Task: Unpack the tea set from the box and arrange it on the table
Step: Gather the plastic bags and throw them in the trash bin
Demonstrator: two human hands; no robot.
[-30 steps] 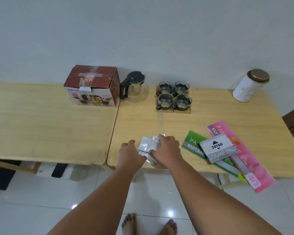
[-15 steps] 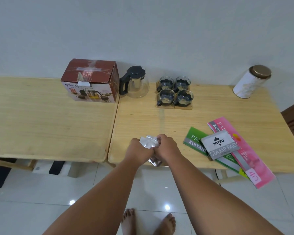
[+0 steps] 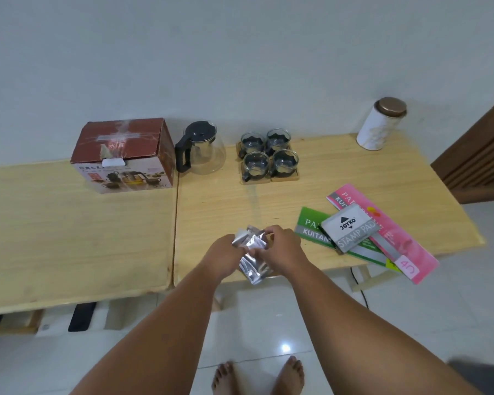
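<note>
I see the crumpled silver foil packets (image 3: 251,253) now drooping lower than before, past the near edge of the light wooden table (image 3: 340,178), pinched between left hand (image 3: 222,256) and right hand (image 3: 283,249), both clamped on them.

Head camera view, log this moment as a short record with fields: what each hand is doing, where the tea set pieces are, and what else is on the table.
left hand: gripping the silver foil packets from the left
right hand: gripping the same packets from the right
packets: held at the table's near edge
box: closed, at the back, left of the teapot
teapot: glass, black lid and handle, upright
cups: four glass cups in a square on wooden coasters
other items: stamp pad box on the green booklet and pink booklet; white canister at back right
</note>
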